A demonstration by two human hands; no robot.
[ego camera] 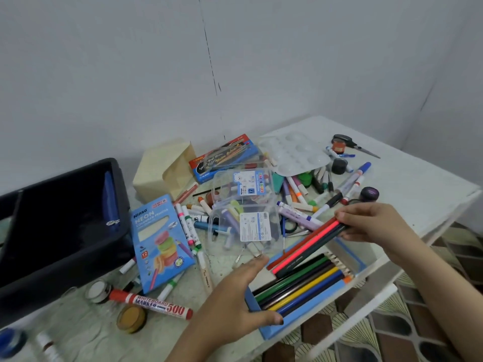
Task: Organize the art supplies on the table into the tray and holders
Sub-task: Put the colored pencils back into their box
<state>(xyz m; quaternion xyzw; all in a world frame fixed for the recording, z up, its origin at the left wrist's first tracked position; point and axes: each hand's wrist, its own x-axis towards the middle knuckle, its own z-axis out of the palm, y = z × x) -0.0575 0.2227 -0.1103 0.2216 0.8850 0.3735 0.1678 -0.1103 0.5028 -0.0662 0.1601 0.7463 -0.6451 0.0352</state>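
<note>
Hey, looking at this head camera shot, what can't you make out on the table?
All in the head view:
Black tray: left end cut off by the frame edge; its inside is too dark to read.
Coloured pencils: their far ends are hidden by the right hand gripping them.
Pencil box: its left end is covered by the left hand.
Blue round object, bottom-left corner: blurred, partly cut off.

A home craft corner is showing here.
A white table [418, 184] is sitting where two plain pale walls [104, 74] are meeting, patterned floor tiles [386, 333] are showing beneath it, and markers [154, 305], coloured pencils [300, 286], a paint palette [295, 155] and scissors [352, 145] are lying scattered across its top.
</note>
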